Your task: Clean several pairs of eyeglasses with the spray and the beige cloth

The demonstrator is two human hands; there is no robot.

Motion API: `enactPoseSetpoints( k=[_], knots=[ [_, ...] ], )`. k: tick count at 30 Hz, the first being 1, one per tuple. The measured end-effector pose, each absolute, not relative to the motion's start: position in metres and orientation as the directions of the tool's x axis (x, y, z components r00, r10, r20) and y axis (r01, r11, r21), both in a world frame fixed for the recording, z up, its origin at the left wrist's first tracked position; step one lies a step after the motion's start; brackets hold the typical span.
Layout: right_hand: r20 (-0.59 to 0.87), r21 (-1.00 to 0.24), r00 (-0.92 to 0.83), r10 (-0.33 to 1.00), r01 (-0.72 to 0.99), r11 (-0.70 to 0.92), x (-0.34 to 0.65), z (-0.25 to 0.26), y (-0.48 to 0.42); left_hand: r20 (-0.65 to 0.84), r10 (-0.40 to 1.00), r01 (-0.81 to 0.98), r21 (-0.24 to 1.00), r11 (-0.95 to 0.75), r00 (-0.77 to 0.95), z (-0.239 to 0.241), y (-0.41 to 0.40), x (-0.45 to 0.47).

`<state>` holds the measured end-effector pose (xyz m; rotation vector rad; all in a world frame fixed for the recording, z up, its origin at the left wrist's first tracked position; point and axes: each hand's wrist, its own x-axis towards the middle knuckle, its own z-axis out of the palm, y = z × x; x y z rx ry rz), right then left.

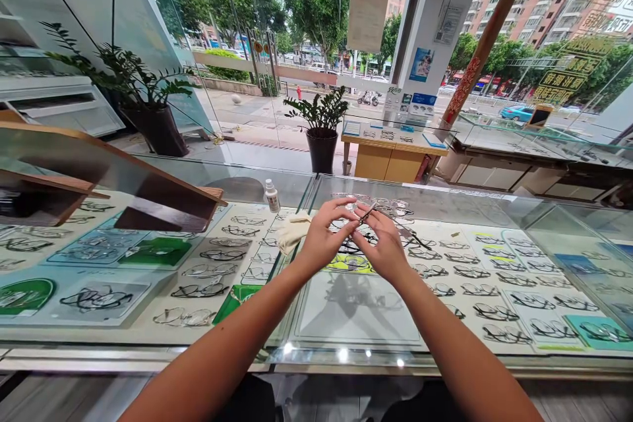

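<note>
Above the glass counter, my left hand and my right hand come together in front of me. Between their fingertips is a pair of eyeglasses with a thin dark frame. The fingers of both hands are closed on it in a pinch. One dark temple arm slants out past my right hand, down and to the right. Much of the frame is hidden behind the fingers. Left of my left hand, a cream cloth lies crumpled on the glass, and a small white bottle stands upright behind it.
Rows of eyeglasses lie inside the glass display counter under my hands. A wooden stand sits on the counter at the left. Past it are potted plants, a small display cabinet and windows facing a street.
</note>
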<state>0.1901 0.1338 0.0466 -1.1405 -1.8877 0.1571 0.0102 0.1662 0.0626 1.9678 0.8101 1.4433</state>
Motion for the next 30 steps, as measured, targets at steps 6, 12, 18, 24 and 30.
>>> enactPoseSetpoints(
  k=[6, 12, 18, 24, 30],
  knots=[
    [0.633, -0.512, -0.160, 0.758, 0.648, 0.564, 0.187, 0.048, 0.129, 0.478, 0.837, 0.001, 0.868, -0.496, 0.267, 0.062, 0.168, 0.011],
    [0.632, -0.514, -0.172, 0.756, 0.637, 0.575, 0.188, 0.048, 0.130, 0.429, 0.853, 0.014, 0.891, -0.453, 0.297, 0.060, 0.171, 0.009],
    [0.639, -0.478, -0.169, 0.750, 0.677, 0.560, 0.190, 0.050, 0.132, 0.545, 0.792, 0.132, 0.795, -0.593, 0.275, 0.067, 0.168, 0.006],
    [0.689, -0.387, -0.175, 0.703, 0.731, 0.562, 0.198, 0.053, 0.133, 0.729, 0.631, 0.495, 0.665, -0.560, -0.265, 0.073, 0.206, -0.038],
    [0.700, -0.390, -0.176, 0.693, 0.719, 0.576, 0.202, 0.057, 0.132, 0.436, 0.757, 0.419, 0.877, -0.236, -0.486, 0.035, 0.270, -0.094]
  ],
)
